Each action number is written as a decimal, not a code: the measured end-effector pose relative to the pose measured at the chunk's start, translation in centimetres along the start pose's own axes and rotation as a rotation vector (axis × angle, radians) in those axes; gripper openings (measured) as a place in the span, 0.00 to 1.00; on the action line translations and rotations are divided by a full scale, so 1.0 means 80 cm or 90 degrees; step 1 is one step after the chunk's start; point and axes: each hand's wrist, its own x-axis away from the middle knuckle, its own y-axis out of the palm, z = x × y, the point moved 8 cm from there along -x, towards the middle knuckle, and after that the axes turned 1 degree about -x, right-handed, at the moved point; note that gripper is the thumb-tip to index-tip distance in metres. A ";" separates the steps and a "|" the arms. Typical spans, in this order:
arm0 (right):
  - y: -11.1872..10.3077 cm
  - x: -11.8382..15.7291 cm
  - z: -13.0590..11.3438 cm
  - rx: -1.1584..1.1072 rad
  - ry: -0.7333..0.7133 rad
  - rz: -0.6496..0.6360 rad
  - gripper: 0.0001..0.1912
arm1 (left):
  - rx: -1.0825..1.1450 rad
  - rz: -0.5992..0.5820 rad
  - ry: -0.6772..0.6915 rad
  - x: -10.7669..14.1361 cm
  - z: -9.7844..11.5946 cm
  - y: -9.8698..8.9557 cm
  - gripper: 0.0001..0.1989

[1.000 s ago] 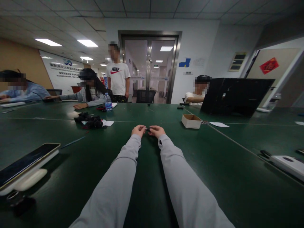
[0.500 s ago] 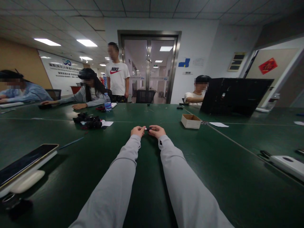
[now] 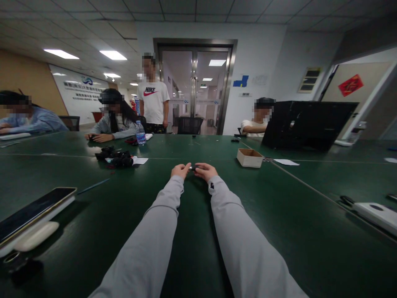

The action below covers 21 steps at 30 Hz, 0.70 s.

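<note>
Across the table [image 3: 279, 198], a seated person [image 3: 124, 125] has drawn one outstretched hand back, near the other. Your arms reach forward, low, with wrists turned so the fingers of both hands meet. Your left hand [image 3: 180, 170] pinches one end of the dark part [image 3: 193, 168]; your right hand [image 3: 206, 171] grips its other end, between them.

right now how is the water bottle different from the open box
The bottle is tall and narrow; the box is low and wide. The bottle is see-through with blue on it, the box pale and solid-walled. The bottle sits farther away than the box. Both rest on the green table.
</note>
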 end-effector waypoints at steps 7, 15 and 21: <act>-0.011 -0.001 -0.001 -0.002 0.009 0.083 0.07 | 0.153 -0.046 0.076 0.000 0.009 0.011 0.11; -0.008 -0.002 0.000 0.028 0.007 0.070 0.07 | 0.191 -0.047 -0.040 0.006 0.003 0.015 0.15; -0.011 -0.006 0.003 0.036 0.009 0.076 0.07 | 0.169 -0.031 0.025 0.001 0.005 0.013 0.12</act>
